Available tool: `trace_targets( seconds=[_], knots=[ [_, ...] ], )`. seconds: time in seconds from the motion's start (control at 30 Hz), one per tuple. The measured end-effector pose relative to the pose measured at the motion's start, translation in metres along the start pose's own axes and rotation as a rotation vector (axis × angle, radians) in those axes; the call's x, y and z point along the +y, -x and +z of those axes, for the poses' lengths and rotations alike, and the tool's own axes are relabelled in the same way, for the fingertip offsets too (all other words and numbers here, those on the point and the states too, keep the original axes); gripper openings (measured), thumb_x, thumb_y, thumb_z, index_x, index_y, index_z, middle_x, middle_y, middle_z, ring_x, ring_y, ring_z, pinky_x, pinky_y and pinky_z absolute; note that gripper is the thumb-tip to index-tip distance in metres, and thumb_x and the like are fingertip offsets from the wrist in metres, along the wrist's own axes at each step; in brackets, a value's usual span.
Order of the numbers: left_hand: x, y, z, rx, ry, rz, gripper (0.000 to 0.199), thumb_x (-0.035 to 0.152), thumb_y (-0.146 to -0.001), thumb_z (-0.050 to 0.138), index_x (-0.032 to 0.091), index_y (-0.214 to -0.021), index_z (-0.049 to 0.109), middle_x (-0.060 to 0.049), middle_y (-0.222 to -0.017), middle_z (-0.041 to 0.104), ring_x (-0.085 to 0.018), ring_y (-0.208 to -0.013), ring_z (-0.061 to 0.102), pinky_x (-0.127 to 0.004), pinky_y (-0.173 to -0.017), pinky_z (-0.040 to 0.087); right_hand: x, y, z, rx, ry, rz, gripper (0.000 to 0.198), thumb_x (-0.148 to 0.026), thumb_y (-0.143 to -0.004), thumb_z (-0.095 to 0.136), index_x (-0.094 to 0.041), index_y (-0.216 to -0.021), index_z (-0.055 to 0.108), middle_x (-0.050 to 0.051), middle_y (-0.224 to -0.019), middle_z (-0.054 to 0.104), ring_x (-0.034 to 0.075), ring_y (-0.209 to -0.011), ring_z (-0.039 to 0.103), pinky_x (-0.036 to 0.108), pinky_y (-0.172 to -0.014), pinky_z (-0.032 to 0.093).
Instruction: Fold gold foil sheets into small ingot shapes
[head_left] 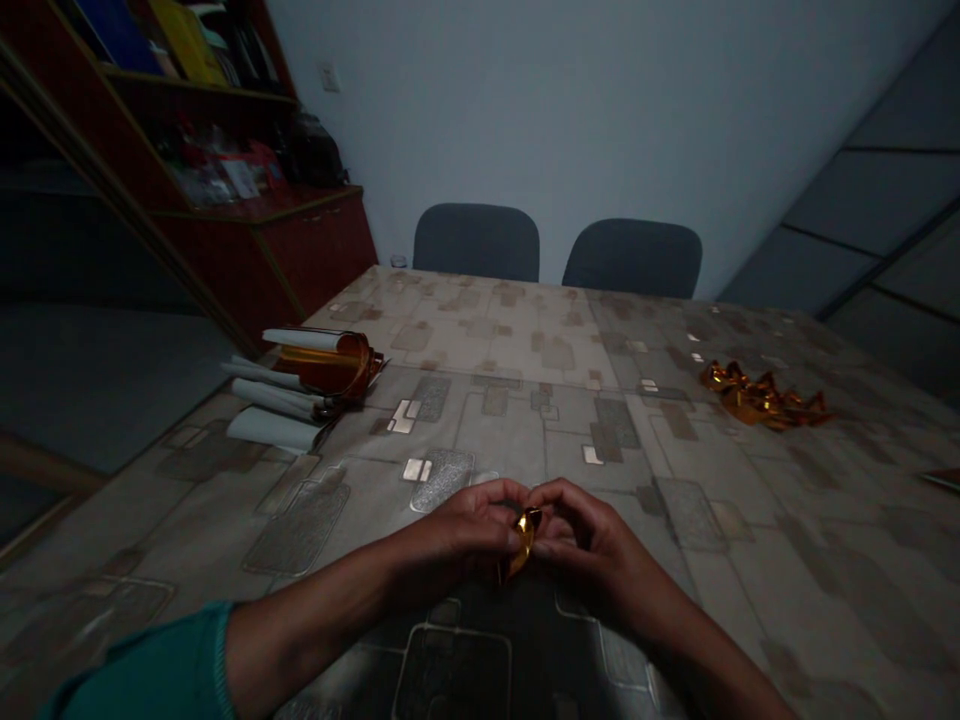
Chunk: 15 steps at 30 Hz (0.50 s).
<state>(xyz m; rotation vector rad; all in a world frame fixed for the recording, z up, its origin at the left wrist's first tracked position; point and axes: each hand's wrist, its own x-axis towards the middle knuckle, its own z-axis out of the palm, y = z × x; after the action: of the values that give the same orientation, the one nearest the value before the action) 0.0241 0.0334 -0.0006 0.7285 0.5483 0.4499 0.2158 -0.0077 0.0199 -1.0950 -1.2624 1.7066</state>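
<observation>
Just above the near part of the table, a small folded gold foil paper piece (527, 532) is held between both hands. My left hand (480, 525) pinches its left side with thumb and fingers. My right hand (577, 530) has its fingers closed on the other side, with the fingertips of both hands almost meeting over it. Its lower part narrows to a point below the thumbs. At the right of the table lies a group of similar folded gold paper pieces (765, 398). To the left is a stack of curled gold foil sheets (319, 365) with pale backs.
A patterned cloth covers the table (517, 430). Two grey chairs (476, 240) stand at its far side, in front of the wall. A red-brown cabinet (315, 250) with filled shelves is at the far left. A dark-edged object (943, 480) shows at the right edge.
</observation>
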Motion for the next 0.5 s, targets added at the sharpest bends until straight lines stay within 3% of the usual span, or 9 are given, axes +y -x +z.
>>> trace_targets(
  seconds=[0.5],
  knots=[
    [0.0035, 0.0027, 0.0078, 0.109, -0.002, -0.018, 0.036, 0.021, -0.069, 0.079, 0.017, -0.099, 0.059, -0.003, -0.09, 0.065, -0.012, -0.072, 0.061, -0.022, -0.063, 0.041, 0.0051, -0.0025, -0.0011, 0.008, -0.064, -0.023, 0.026, -0.028, -0.077, 0.079, -0.022, -0.097, 0.064, -0.001, -0.08, 0.065, 0.013, -0.068, 0.058, 0.025, -0.059, 0.041]
  ],
)
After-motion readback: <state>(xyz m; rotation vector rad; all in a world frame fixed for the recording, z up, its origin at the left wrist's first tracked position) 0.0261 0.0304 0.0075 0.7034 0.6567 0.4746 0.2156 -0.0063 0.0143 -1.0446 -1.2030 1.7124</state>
